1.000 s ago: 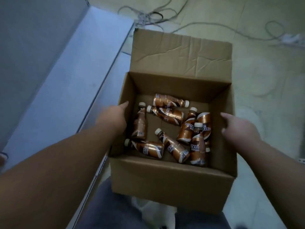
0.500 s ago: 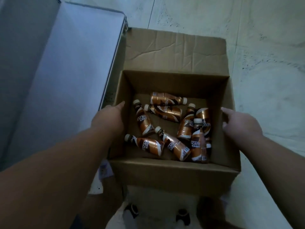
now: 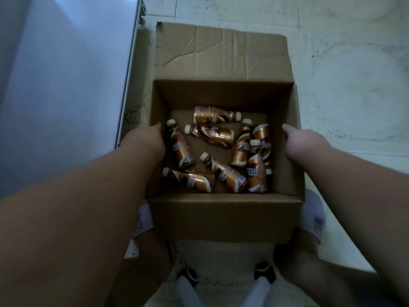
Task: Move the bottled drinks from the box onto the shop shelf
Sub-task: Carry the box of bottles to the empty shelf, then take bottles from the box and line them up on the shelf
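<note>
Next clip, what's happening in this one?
A person is holding an open cardboard box by its side walls, left hand on the left wall and right hand on the right. Inside, brown coffee bottles lie jumbled on the bottom; none has been taken out in this shot. The white shelf sits just to the left of the box with nothing on the part in view. Stocking has not started yet.

1 head-worn camera looks steeply down from close above both hands, facing forward; the box [image 3: 223, 216] sits between them, the floor [image 3: 354, 63] lies beyond them.
</note>
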{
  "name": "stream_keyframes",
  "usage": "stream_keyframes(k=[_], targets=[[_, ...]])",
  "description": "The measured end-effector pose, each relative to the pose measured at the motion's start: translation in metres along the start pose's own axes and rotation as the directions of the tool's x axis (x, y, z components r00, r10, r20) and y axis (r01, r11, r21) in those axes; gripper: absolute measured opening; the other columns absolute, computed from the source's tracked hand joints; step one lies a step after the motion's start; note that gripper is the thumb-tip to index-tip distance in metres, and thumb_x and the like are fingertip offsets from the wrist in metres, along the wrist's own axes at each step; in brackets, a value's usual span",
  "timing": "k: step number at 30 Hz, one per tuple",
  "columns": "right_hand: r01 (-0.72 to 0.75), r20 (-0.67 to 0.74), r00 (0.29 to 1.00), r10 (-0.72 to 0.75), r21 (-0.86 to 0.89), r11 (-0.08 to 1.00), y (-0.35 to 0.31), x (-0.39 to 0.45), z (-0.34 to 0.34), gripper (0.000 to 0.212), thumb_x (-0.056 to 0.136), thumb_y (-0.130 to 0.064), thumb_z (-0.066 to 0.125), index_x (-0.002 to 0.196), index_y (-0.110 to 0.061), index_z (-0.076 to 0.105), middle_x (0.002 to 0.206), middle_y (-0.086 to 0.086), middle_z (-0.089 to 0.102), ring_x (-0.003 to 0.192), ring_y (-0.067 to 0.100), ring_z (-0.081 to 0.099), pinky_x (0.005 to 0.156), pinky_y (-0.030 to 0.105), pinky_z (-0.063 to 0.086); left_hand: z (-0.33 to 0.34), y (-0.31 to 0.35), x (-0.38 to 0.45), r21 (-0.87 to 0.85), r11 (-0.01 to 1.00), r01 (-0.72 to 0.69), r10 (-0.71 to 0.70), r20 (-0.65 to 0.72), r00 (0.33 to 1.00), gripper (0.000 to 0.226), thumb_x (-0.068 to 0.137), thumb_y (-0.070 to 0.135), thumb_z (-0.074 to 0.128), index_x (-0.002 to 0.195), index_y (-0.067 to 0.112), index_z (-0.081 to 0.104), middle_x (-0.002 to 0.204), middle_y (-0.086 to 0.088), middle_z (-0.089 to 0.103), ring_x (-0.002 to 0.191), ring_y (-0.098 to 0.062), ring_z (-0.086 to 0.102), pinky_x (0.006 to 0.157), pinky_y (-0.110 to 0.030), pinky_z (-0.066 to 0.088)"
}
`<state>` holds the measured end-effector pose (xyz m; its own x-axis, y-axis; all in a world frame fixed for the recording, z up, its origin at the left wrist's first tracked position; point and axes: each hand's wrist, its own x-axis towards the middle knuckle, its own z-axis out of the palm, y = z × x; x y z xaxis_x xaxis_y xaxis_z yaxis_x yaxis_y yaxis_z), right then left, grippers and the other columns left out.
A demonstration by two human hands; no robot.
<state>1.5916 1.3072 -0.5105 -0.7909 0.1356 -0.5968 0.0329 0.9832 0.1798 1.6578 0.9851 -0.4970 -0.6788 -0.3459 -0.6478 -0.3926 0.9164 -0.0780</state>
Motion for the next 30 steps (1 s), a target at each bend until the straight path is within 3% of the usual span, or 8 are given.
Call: stream_keyframes(k=[6, 11, 13, 15, 18, 22, 26, 30], targets=[[0.079, 0.052, 0.996, -0.067, -0.299, 0.951, -0.027, -0.041, -0.007, 0.044, 0.09, -0.014, 0.057, 0.133, -0.013, 0.048, 0.109, 0.009, 0.063, 0.084, 0.027, 0.059, 0.057, 0.037, 0.041, 0.009, 0.01, -0.045, 0.104, 0.994, 0.029, -0.009, -0.186, 0.982, 0.031, 0.087, 0.026, 0.059, 0.117, 0.017, 0.052, 0.115, -0.015, 0.044, 0.078, -0.028, 0.053, 0.058, -0.037, 0.044], [0.195, 0.051, 0.98, -0.194, -0.014, 0.981, -0.048, -0.022, 0.04, 0.028, 0.094, -0.035, 0.053, 0.114, -0.017, 0.057, 0.089, 0.004, 0.057, 0.079, 0.024, 0.058, 0.068, 0.04, 0.055, 0.046, 0.018, -0.04, 0.166, 0.953, -0.253, 0.296, -0.329, 0.897, 0.048, 0.086, 0.032, 0.06, 0.13, 0.022, 0.043, 0.146, -0.013, 0.03, 0.122, -0.029, 0.045, 0.098, -0.042, 0.044], [0.071, 0.053, 0.995, -0.08, 0.152, 0.986, -0.054, -0.007, 0.052, 0.04, 0.092, -0.041, 0.054, 0.122, -0.014, 0.052, 0.101, 0.009, 0.059, 0.091, 0.028, 0.06, 0.077, 0.045, 0.056, 0.059, 0.039, -0.025, 0.0, 0.97, -0.244, 0.235, -0.28, 0.931, 0.052, 0.089, 0.035, 0.059, 0.136, 0.021, 0.043, 0.142, -0.009, 0.038, 0.121, -0.025, 0.046, 0.099, -0.04, 0.045], [-0.032, 0.071, 0.997, 0.013, 0.268, 0.963, -0.059, 0.009, 0.062, 0.061, 0.089, -0.043, 0.059, 0.137, -0.013, 0.039, 0.123, 0.014, 0.055, 0.107, 0.034, 0.058, 0.085, 0.049, 0.054, 0.067, 0.06, -0.001, -0.303, 0.953, 0.015, -0.084, -0.214, 0.973, 0.048, 0.091, 0.039, 0.056, 0.134, 0.019, 0.045, 0.13, -0.01, 0.047, 0.11, -0.025, 0.053, 0.091, -0.043, 0.05], [-0.132, 0.132, 0.987, 0.086, 0.395, 0.909, -0.065, 0.031, 0.074, 0.069, 0.087, -0.039, 0.065, 0.142, -0.013, 0.032, 0.129, 0.016, 0.053, 0.112, 0.035, 0.058, 0.084, 0.047, 0.054, 0.074, 0.076, 0.044, -0.582, 0.697, 0.418, -0.472, 0.066, 0.879, 0.053, 0.093, 0.05, 0.047, 0.132, 0.015, 0.044, 0.128, -0.014, 0.049, 0.107, -0.032, 0.055, 0.086, -0.047, 0.051], [-0.11, 0.093, 0.992, 0.08, 0.394, 0.912, -0.065, 0.043, 0.083, 0.054, 0.089, -0.046, 0.062, 0.128, -0.011, 0.044, 0.117, 0.012, 0.057, 0.097, 0.027, 0.059, 0.07, 0.037, 0.049, 0.088, 0.079, 0.083, -0.683, 0.51, 0.523, -0.462, 0.296, 0.836, 0.06, 0.09, 0.053, 0.049, 0.137, 0.019, 0.037, 0.131, -0.014, 0.048, 0.108, -0.035, 0.054, 0.088, -0.048, 0.048], [-0.002, 0.059, 0.998, -0.027, 0.43, 0.903, -0.062, 0.043, 0.09, 0.055, 0.092, -0.055, 0.052, 0.126, -0.012, 0.051, 0.124, 0.012, 0.056, 0.112, 0.03, 0.054, 0.092, 0.043, 0.047, 0.094, 0.078, 0.09, -0.722, 0.416, 0.553, -0.314, 0.456, 0.833, 0.054, 0.083, 0.046, 0.067, 0.121, 0.013, 0.05, 0.116, -0.014, 0.059, 0.099, -0.032, 0.058, 0.085, -0.046, 0.05], [-0.029, 0.182, 0.978, -0.105, 0.613, 0.789, -0.059, 0.031, 0.069, 0.052, 0.095, -0.048, 0.051, 0.136, -0.016, 0.043, 0.132, 0.01, 0.055, 0.12, 0.029, 0.054, 0.095, 0.043, 0.045, 0.088, 0.082, 0.068, -0.79, 0.368, 0.49, -0.317, 0.389, 0.865, 0.061, 0.075, 0.039, 0.078, 0.125, 0.016, 0.05, 0.118, -0.012, 0.059, 0.104, -0.033, 0.059, 0.082, -0.047, 0.051]])
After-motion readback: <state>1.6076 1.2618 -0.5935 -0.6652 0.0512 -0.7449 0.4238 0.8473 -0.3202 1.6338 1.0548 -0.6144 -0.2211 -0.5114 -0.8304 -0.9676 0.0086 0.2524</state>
